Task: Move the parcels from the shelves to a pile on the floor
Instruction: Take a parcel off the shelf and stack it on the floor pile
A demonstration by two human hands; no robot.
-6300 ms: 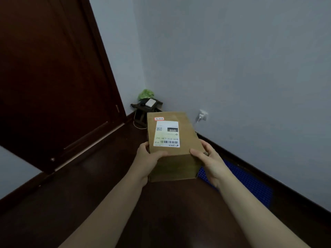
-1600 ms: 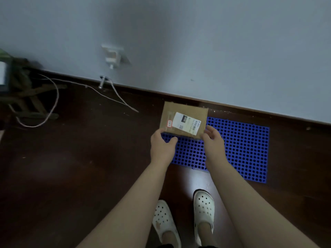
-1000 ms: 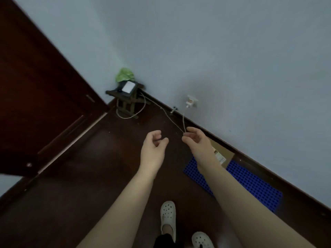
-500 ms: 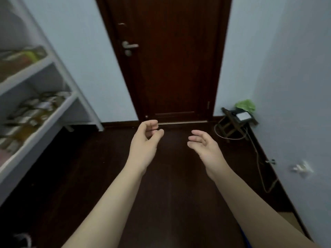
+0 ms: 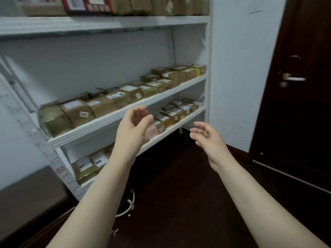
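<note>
A white shelf unit (image 5: 111,120) fills the left and middle of the view. Several brown cardboard parcels with white labels (image 5: 77,110) stand in a row on its middle shelf. More parcels (image 5: 172,113) lie on the lower shelf, and others sit on the top shelf (image 5: 143,6). My left hand (image 5: 132,127) is raised in front of the shelves, fingers loosely curled, holding nothing. My right hand (image 5: 209,138) hovers to its right, fingers relaxed and empty. The floor pile is out of view.
A dark wooden door (image 5: 300,97) with a metal handle (image 5: 291,78) stands at the right. The floor (image 5: 179,194) is dark wood. A white cord (image 5: 129,206) lies on the floor near the shelf's foot.
The box was set down on the blue mat and released. The view has since swung left from the door to the shelves, with both hands empty and raised.
</note>
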